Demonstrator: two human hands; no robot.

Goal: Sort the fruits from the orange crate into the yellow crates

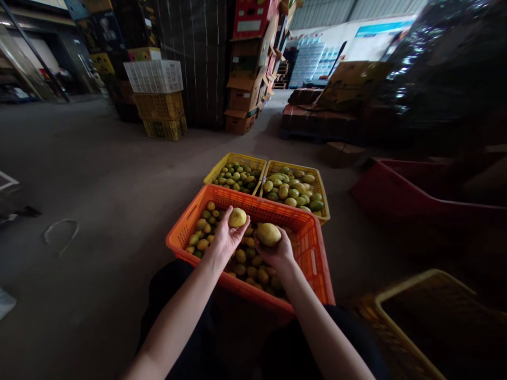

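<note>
My left hand (227,232) holds a pale yellow lemon (237,217) between thumb and fingers. A larger yellow lemon (268,234) rests in my right hand (279,250), whose fingers curl round its underside and right. Both hands are above an orange plastic crate (178,237), which stands in front of my knees. Many small yellow, green and brownish lemons (203,244) lie in it, partly hidden by my hands and forearms. Behind it, touching its far side, are a left yellow crate (217,168) and a right yellow crate (325,198), both full of yellow and green lemons.
A yellow crate (396,293) stands near my right knee, with a red bin (396,184) beyond it. Farther off are stacked crates (158,103), a tall column of cardboard boxes (241,97) and loaded pallets (317,119). A loop of strap (62,235) lies on the floor at left.
</note>
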